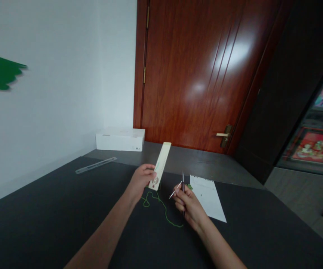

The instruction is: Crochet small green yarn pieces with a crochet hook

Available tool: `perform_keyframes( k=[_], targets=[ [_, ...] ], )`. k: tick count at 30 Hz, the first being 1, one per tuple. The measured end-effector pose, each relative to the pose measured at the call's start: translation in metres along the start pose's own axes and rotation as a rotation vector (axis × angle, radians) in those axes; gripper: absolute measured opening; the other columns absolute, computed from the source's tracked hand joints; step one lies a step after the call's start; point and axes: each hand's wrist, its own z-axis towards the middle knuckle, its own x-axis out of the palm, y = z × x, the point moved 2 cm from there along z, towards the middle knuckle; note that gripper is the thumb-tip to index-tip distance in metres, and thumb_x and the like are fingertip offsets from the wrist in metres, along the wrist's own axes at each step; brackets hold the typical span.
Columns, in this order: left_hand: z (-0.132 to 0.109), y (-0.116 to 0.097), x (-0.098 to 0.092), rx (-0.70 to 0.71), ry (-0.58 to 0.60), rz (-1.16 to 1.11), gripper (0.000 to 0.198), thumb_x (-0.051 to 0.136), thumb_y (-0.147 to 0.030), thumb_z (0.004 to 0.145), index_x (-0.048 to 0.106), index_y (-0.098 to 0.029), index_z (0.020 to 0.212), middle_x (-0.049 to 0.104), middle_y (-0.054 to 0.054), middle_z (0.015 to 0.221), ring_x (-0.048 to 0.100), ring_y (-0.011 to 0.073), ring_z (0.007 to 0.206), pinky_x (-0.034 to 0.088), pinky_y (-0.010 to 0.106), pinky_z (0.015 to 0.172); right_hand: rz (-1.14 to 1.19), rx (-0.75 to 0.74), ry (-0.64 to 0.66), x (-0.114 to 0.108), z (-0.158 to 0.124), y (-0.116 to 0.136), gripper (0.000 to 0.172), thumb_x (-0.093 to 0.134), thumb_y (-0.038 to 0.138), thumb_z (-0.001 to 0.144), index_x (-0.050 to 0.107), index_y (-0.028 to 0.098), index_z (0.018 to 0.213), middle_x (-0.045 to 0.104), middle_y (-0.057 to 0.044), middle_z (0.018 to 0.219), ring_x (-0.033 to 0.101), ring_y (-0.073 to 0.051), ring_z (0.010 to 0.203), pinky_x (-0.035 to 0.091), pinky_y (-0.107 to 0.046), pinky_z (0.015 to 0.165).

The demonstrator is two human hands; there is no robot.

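My left hand grips the lower end of a long cream bookmark, which tilts up and to the right. The bookmark has a small hole, a round brown print and a line of small marks. Green yarn lies in loose curves on the black tabletop below it. In my closed right hand is a slim dark-handled tool with a pointed metal tip. A thin shiny metal rod crosses it at the fingers; whether the two are joined I cannot tell.
A white sheet with a ragged top edge lies right of my right hand, a small green piece by its left edge. A clear ruler lies at the left. Behind stand a white box and a brown door.
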Motion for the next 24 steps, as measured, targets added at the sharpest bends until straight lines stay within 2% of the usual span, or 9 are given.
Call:
perform_keyframes(
  k=[3,5,7,10,12,15,17,21,24],
  targets=[
    [-0.014,0.007,0.020,0.018,0.122,-0.020,0.051,0.081,-0.020,0.053,0.059,-0.018,0.099,0.064,-0.004,0.059,0.057,0.0137,0.048,0.043,0.024,0.049,-0.048,-0.095,-0.026,0.003,-0.001,0.004,0.042,0.086,0.046,0.066,0.056,0.018,0.074,0.046,0.007,0.061,0.021,-0.001,0.043,0.010,-0.018,0.039],
    [-0.019,0.011,0.028,0.052,0.230,0.024,0.045,0.078,-0.019,0.058,0.060,-0.018,0.099,0.063,-0.004,0.060,0.056,0.0120,0.049,0.043,0.023,0.052,-0.097,-0.150,-0.056,0.003,-0.001,0.006,0.043,0.084,0.050,0.067,0.056,0.018,0.073,0.045,0.008,0.058,0.023,-0.002,0.042,0.013,-0.019,0.039],
    [-0.020,0.013,0.030,0.072,0.286,0.105,0.035,0.075,-0.017,0.060,0.064,-0.016,0.094,0.064,-0.002,0.064,0.057,0.0116,0.053,0.044,0.023,0.054,-0.152,-0.184,-0.092,0.002,0.000,0.007,0.044,0.082,0.053,0.068,0.054,0.019,0.075,0.042,0.009,0.055,0.025,-0.002,0.041,0.015,-0.019,0.039],
    [-0.019,0.015,0.031,0.065,0.291,0.201,0.027,0.071,-0.012,0.058,0.068,-0.015,0.085,0.067,0.001,0.068,0.059,0.0132,0.060,0.046,0.024,0.058,-0.226,-0.224,-0.158,0.000,0.001,0.007,0.046,0.079,0.057,0.068,0.053,0.021,0.076,0.039,0.010,0.054,0.026,-0.004,0.040,0.019,-0.019,0.039],
    [-0.018,0.016,0.031,0.053,0.292,0.221,0.026,0.071,-0.010,0.056,0.069,-0.015,0.082,0.066,0.001,0.067,0.060,0.0143,0.061,0.046,0.025,0.059,-0.300,-0.265,-0.200,-0.002,0.001,0.007,0.043,0.077,0.057,0.070,0.054,0.021,0.076,0.043,0.008,0.056,0.031,-0.006,0.042,0.025,-0.021,0.040],
    [-0.018,0.018,0.033,0.046,0.294,0.224,0.028,0.072,-0.010,0.054,0.070,-0.016,0.081,0.066,0.001,0.067,0.061,0.0154,0.062,0.047,0.026,0.060,-0.452,-0.390,-0.251,-0.005,0.001,0.009,0.035,0.073,0.052,0.075,0.056,0.022,0.076,0.054,0.002,0.065,0.048,-0.012,0.054,0.042,-0.025,0.052],
    [-0.019,0.020,0.034,0.045,0.293,0.223,0.031,0.073,-0.011,0.053,0.070,-0.016,0.083,0.067,0.002,0.070,0.062,0.0159,0.063,0.048,0.027,0.062,-0.550,-0.460,-0.265,-0.007,0.000,0.010,0.028,0.070,0.047,0.078,0.056,0.022,0.077,0.060,-0.002,0.072,0.056,-0.017,0.066,0.047,-0.027,0.061],
    [-0.020,0.021,0.035,0.041,0.272,0.221,0.037,0.073,-0.010,0.054,0.071,-0.016,0.090,0.069,0.002,0.070,0.064,0.0169,0.064,0.049,0.028,0.062,-0.772,-0.527,-0.289,-0.009,-0.004,0.010,0.016,0.063,0.036,0.084,0.056,0.023,0.077,0.061,-0.003,0.072,0.057,-0.018,0.066,0.045,-0.027,0.060],
    [-0.021,0.020,0.033,0.045,0.225,0.194,0.034,0.072,-0.011,0.056,0.072,-0.015,0.089,0.071,0.003,0.071,0.065,0.0177,0.065,0.049,0.027,0.061,-0.956,-0.653,-0.188,-0.005,-0.010,0.011,0.007,0.060,0.023,0.084,0.058,0.022,0.078,0.062,-0.003,0.074,0.056,-0.017,0.065,0.043,-0.027,0.060]
  ],
)
